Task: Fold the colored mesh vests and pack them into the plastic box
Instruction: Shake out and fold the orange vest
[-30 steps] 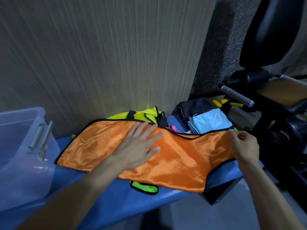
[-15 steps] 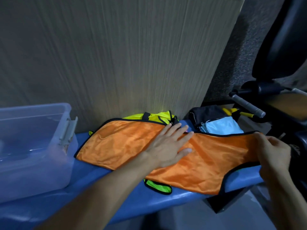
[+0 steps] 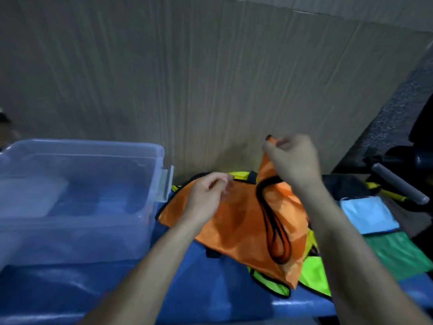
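the orange vest [image 3: 236, 228] lies on the blue table [image 3: 210, 289] just right of the clear box [image 3: 77, 198], over a yellow vest [image 3: 314, 275]. the right hand [image 3: 293, 160] pinches its raised corner; the left hand [image 3: 206, 195] pinches its far edge nearer the box.

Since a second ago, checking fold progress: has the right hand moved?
Yes. The right hand has lifted the orange vest end up and leftward over the blue bench, toward the plastic box.
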Motion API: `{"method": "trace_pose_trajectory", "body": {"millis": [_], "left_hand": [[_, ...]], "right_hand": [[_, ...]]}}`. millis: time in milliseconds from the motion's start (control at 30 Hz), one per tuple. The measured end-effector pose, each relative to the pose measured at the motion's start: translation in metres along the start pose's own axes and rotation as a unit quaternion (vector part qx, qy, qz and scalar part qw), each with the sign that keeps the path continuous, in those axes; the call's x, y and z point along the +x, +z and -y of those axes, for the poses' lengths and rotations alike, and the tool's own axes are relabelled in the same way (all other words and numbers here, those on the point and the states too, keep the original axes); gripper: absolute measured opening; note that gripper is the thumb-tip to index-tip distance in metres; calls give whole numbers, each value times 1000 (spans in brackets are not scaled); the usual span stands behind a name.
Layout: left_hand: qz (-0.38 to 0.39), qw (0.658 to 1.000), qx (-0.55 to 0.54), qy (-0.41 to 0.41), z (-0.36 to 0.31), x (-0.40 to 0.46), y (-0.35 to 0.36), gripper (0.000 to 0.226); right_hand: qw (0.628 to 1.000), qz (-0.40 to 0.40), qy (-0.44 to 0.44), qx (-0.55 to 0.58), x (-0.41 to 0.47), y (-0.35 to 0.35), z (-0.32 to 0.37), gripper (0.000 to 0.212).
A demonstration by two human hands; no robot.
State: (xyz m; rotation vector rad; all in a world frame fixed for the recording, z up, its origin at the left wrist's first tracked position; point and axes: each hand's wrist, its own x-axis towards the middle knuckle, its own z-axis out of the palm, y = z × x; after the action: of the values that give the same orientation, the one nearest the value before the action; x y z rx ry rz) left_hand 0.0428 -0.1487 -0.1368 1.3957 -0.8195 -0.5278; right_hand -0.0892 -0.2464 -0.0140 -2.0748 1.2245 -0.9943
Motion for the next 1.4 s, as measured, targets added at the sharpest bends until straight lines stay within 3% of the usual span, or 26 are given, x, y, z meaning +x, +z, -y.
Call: {"method": "trace_pose_trajectory", "body": {"millis": [100, 200, 267, 333, 433, 500, 600, 700, 867, 1000, 1167, 1300, 1400], "left_hand": [[-83, 988, -102, -86, 7, 18, -9, 29], [-115, 967, -127, -188, 16, 33, -21, 58], [-103, 959, -143, -221, 26, 42, -27, 78], [-76, 959, -134, -237, 27, 45, -33, 83], [-61, 967, -74, -236, 27, 49, -39, 83], [-92, 975, 32, -199, 28, 52, -37, 58], [-88, 968, 184, -144, 32, 55, -31, 30], [-118, 960, 232, -107, 38, 57, -26, 25], [-175, 958, 209, -90, 44, 55, -13, 26], [-188, 944, 260, -84, 50, 62, -18, 30], [-185, 940, 279, -59, 55, 68, -25, 30], [-188, 942, 276, -34, 47, 74, -29, 27], [-205, 927, 315, -6, 48, 79, -33, 29]], "right_hand": [[996, 75, 4, -55, 10, 70, 23, 27], [984, 159, 24, -77, 9, 120, 21, 28], [969, 239, 66, -16, 4, 134, 14, 27], [955, 276, 100, 50, 3, 130, 2, 20], [975, 220, 31, 27, 4, 101, -27, 7], [984, 145, -69, -82, -1, 74, -52, 3], [966, 66, -174, -178, -15, 42, -90, 12], [952, 60, -208, -214, -22, 29, -126, 18], [955, 31, -188, -226, -21, 31, -159, 19], [962, 24, -157, -224, -8, 28, -173, 19], [979, 70, -128, -143, 6, 24, -180, 4], [985, 126, -65, -101, 13, 25, -176, 10], [990, 100, -44, -93, 13, 32, -170, 11]]}}
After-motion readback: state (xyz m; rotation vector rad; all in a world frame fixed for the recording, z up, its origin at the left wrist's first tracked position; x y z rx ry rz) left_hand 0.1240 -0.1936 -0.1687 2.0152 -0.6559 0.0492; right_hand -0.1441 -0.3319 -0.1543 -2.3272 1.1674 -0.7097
